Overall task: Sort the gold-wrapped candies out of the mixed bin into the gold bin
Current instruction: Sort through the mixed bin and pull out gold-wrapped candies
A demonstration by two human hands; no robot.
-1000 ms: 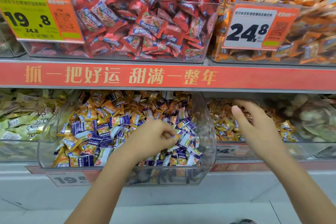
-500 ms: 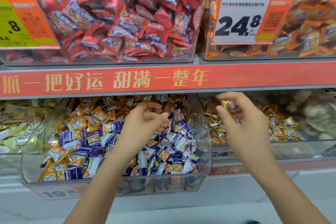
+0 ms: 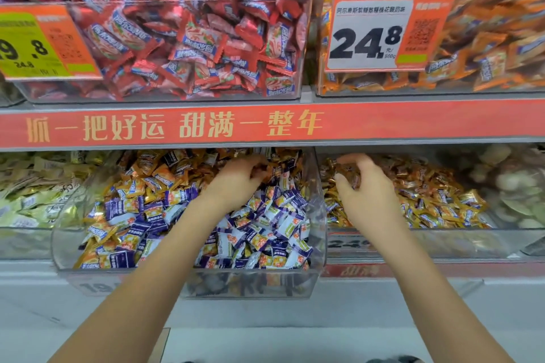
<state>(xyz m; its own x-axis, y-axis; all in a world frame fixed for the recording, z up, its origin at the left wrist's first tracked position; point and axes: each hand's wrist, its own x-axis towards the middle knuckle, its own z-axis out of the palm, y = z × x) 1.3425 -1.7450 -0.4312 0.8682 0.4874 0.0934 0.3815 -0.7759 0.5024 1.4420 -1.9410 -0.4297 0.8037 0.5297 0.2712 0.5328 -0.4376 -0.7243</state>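
Arms reach up from the bottom toward the low shelf. Nearest is the mixed bin (image 3: 320,209), a clear tub that sticks out in front. It is full of purple, white and gold candies. The left hand (image 3: 236,186) is deep in the back of this bin, on top of the pile. Its fingers are curled down into the gold candies (image 3: 177,169) there. They seem to pinch at wrappers, but what they hold cannot be told for sure.

Just to the right is the gold bin (image 3: 442,242), set farther back. The right hand (image 3: 365,194) is over its left end. Its fingers and thumb are curled around a small bunch of gold wrappers, held above the pile in that bin.

Above both hands runs a red strip (image 3: 383,124) with gold letters. Higher up sit a tub of red candies (image 3: 191,38) and a tub of orange ones (image 3: 486,44). A price tag (image 3: 374,32) on the orange tub says 24.8.
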